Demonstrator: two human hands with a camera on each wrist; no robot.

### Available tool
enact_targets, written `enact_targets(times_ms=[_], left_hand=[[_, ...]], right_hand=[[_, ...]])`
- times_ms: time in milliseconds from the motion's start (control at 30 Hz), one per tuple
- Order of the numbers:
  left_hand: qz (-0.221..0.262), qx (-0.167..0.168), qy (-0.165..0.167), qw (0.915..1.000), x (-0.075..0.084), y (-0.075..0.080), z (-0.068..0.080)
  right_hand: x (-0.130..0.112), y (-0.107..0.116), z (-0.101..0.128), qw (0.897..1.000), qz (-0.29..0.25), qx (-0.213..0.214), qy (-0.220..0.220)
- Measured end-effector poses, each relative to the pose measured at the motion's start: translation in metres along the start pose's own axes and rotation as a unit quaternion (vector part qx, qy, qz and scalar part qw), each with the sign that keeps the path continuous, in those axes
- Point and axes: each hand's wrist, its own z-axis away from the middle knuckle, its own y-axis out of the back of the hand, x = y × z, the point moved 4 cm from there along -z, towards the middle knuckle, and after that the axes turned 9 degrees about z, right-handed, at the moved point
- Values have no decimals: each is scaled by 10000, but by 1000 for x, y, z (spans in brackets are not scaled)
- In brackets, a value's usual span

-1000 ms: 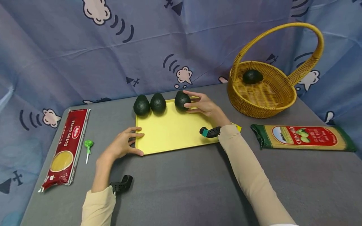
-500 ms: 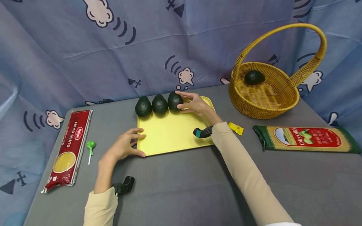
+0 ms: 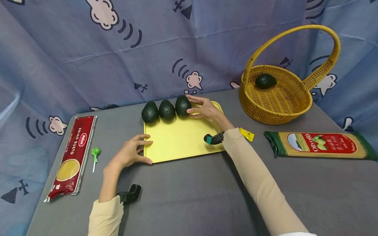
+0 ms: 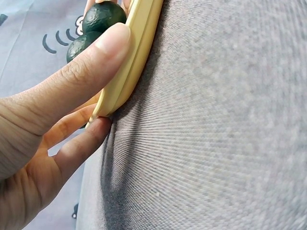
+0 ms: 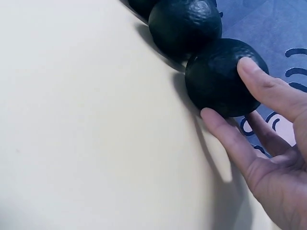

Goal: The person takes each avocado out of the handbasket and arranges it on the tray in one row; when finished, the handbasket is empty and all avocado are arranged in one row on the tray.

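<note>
Fingers of your right hand (image 3: 205, 109) were nearly straight and touched the rightmost avocado (image 3: 182, 105), without closing around it. This avocado stood at the upper centre of the head view, touching the next one in a row of three on the far edge of the yellow tray (image 3: 177, 141). Your left hand (image 3: 130, 153) pinched the tray's lower left corner between thumb and fingers.
</note>
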Motion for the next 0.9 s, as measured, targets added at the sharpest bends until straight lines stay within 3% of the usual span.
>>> enact_targets(times_ms=[533, 900], left_hand=[[-132, -40, -127, 9998, 4, 2, -1], [-109, -46, -156, 9998, 2, 0, 2]], right_hand=[[-6, 22, 33, 9995, 113, 8, 306], [-11, 53, 91, 9981, 366, 477, 121]])
